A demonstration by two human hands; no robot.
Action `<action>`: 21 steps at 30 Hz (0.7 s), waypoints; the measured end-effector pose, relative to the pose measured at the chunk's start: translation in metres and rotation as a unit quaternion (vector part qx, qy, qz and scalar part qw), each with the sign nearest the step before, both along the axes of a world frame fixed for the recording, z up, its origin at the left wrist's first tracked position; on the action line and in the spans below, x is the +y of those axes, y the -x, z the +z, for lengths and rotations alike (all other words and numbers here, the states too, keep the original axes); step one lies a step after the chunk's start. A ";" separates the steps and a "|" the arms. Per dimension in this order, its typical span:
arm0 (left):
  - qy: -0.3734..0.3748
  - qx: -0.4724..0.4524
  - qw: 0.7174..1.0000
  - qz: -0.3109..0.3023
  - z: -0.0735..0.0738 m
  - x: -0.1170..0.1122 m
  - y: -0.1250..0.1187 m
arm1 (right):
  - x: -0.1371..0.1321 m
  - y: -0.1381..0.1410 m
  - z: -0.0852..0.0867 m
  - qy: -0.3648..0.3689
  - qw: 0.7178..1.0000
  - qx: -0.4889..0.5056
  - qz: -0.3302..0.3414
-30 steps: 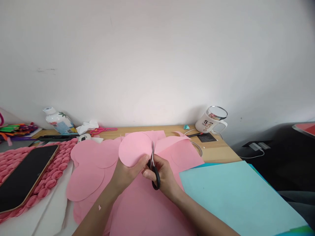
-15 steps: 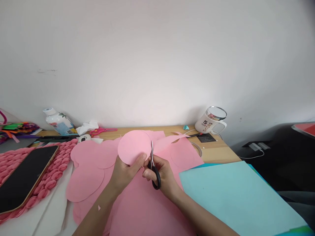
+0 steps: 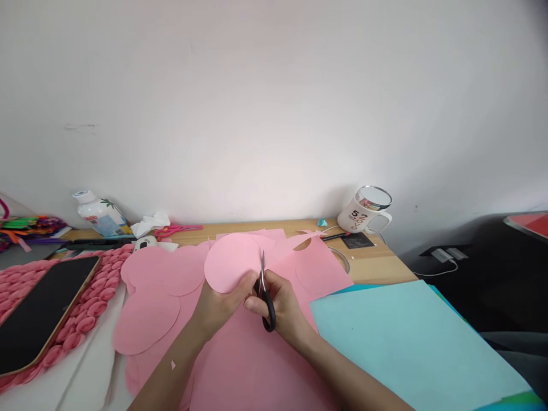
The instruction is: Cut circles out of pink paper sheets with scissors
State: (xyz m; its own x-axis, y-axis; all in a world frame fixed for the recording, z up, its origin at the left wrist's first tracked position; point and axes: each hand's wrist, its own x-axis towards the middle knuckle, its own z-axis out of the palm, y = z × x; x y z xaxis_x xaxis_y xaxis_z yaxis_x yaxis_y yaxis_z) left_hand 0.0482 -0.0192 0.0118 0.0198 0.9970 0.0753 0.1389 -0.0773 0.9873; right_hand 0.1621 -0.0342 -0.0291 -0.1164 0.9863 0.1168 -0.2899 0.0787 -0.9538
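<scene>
A round piece of pink paper (image 3: 231, 260) is pinched by its lower edge in my left hand (image 3: 220, 305), thumb on top. My right hand (image 3: 276, 302) grips black-handled scissors (image 3: 269, 311) with the blades pointing up along the circle's right edge. The blades look nearly closed, and whether paper lies between them I cannot tell. Below and left of my hands lie several overlapping pink paper circles (image 3: 148, 319). A pink sheet (image 3: 323, 265) with a drawn circle outline and a cut-out gap rests behind my right hand. A tiny pink scrap (image 3: 173, 365) clings to my left forearm.
Light blue paper sheets (image 3: 411, 342) lie at the right. A white mug (image 3: 362, 214) stands at the back right. On the left are a phone (image 3: 47, 308) on a pink braided mat (image 3: 92, 299), a white bottle (image 3: 100, 214) and pink scissors (image 3: 177, 229).
The paper circle has dipped slightly, and the scissors have shifted a little down and left. Their blades now appear more closed. The pink strip behind them has dropped.
</scene>
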 end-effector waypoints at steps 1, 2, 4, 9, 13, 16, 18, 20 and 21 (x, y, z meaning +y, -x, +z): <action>0.003 -0.003 1.000 -0.002 0.001 0.000 0.000 | 0.000 -0.001 -0.001 0.001 1.000 -0.001 -0.004; 0.007 -0.004 1.000 -0.004 0.001 0.000 -0.001 | 0.001 -0.002 -0.001 0.003 1.000 -0.001 -0.006; 0.014 0.001 1.000 -0.013 0.002 -0.001 -0.001 | 0.001 -0.003 -0.001 0.006 1.000 0.001 -0.003; 0.018 -0.005 1.000 -0.013 0.003 -0.001 -0.001 | 0.000 -0.003 -0.001 0.006 1.000 0.008 0.010; 0.019 -0.011 0.999 -0.023 0.003 0.000 0.000 | 0.000 -0.002 -0.001 -0.001 1.000 0.017 0.020; 0.012 -0.011 0.999 -0.036 0.002 0.001 0.000 | 0.001 -0.002 -0.002 -0.006 0.999 0.029 0.023; 0.004 -0.012 0.999 -0.043 0.002 0.002 0.001 | 0.001 -0.002 -0.002 -0.008 0.999 0.028 0.022; -0.009 -0.009 0.999 -0.046 0.001 0.003 0.002 | 0.001 -0.003 -0.002 -0.009 1.000 0.020 0.019; -0.014 -0.005 0.999 -0.051 0.000 0.004 0.003 | 0.001 -0.003 -0.002 -0.009 1.000 0.016 0.017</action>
State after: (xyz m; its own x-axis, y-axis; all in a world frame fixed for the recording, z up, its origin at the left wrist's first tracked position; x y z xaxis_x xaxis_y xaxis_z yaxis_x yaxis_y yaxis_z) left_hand 0.0454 -0.0149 0.0122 0.1208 0.9873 0.1035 0.1197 -0.1180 0.9858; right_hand 0.1648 -0.0329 -0.0308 -0.1460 0.9794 0.1393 -0.3222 0.0861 -0.9428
